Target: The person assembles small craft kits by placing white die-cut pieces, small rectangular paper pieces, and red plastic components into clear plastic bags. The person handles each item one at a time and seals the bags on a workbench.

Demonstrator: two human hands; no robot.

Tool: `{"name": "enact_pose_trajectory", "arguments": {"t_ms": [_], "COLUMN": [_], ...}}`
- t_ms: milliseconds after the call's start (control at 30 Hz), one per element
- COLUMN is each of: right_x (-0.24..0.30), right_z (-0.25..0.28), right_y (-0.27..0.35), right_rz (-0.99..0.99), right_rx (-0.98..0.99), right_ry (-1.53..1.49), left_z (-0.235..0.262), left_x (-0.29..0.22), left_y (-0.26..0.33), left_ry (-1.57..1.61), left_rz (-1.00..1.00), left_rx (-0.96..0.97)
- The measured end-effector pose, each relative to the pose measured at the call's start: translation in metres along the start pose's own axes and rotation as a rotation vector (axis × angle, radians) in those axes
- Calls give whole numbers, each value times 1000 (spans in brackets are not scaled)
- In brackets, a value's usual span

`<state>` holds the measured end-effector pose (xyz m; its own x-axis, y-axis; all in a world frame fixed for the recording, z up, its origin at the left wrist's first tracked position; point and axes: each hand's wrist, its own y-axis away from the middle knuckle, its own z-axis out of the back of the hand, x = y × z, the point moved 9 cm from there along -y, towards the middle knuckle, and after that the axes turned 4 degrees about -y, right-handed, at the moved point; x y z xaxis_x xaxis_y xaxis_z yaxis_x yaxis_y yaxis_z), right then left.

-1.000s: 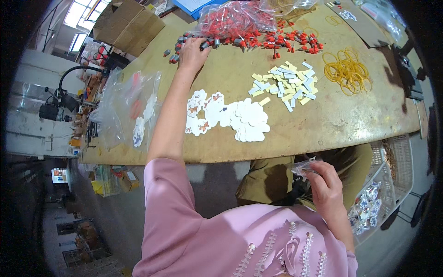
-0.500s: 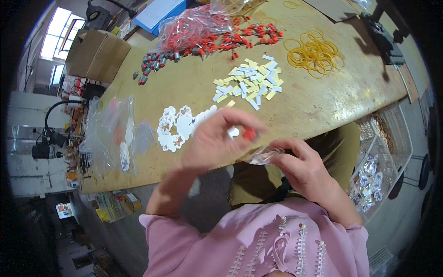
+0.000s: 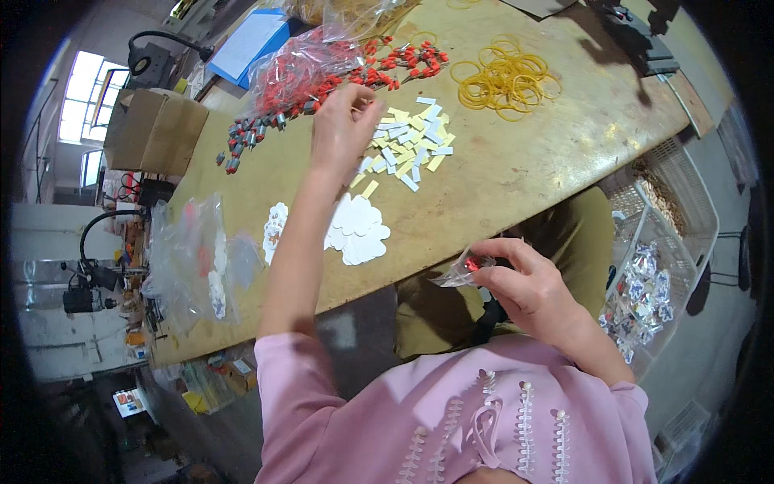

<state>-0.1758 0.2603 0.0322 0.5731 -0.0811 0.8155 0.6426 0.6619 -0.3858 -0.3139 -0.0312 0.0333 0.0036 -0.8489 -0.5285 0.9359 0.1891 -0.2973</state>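
My right hand [image 3: 524, 282] pinches a small clear plastic bag [image 3: 453, 276] above my lap, near the table's front edge. A red piece [image 3: 474, 263] shows through the bag, close to my thumb and fingertips. My left hand [image 3: 343, 133] is stretched out over the table, fingers curled together; what they hold, if anything, is hidden. It hovers at the left edge of a pile of small yellow and white strips [image 3: 415, 141]. Just beyond it lies a heap of small red-capped and grey parts [image 3: 375, 77]. White scalloped paper cutouts [image 3: 355, 230] lie nearer me, beside my left forearm.
Yellow rubber bands [image 3: 512, 77] lie at the far right of the table [image 3: 516, 173]. Behind the parts are a large clear bag [image 3: 302, 64] and a blue box [image 3: 251, 44]. Flat plastic bags [image 3: 181, 266] lie left. A white crate [image 3: 685, 270] with packed bags stands right.
My left hand has moved from beside the small bag, where it had a red piece, out to the strips and parts. The red piece now shows inside the bag in my right hand.
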Motion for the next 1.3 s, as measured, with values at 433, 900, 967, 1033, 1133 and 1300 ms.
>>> {"name": "enact_pose_trajectory", "arguments": {"t_ms": [433,900,967,1033,1133,1300], "right_x": [-19,-19,-20,-22,-23,-27], "right_z": [26,32,31,31,34,44], "right_y": [16,26,28,30,34,42], "right_rz": [18,17,13,11,12,2], "right_rx": [-95,-135,-131,-133,-149,-170], "right_ry": [177,170,183,183,193,240], "left_z": [-19,-46,-72,-103,-130,-122], "left_x": [-105,-179,-168,-151,-134,-133], "left_y": [87,78,41,14,-3,16], "left_ry": [715,110,117,96,2,-175], "left_rz": [106,-412,-381,-347,-317,-315], "left_rx": [375,317,318,357,394,455]}}
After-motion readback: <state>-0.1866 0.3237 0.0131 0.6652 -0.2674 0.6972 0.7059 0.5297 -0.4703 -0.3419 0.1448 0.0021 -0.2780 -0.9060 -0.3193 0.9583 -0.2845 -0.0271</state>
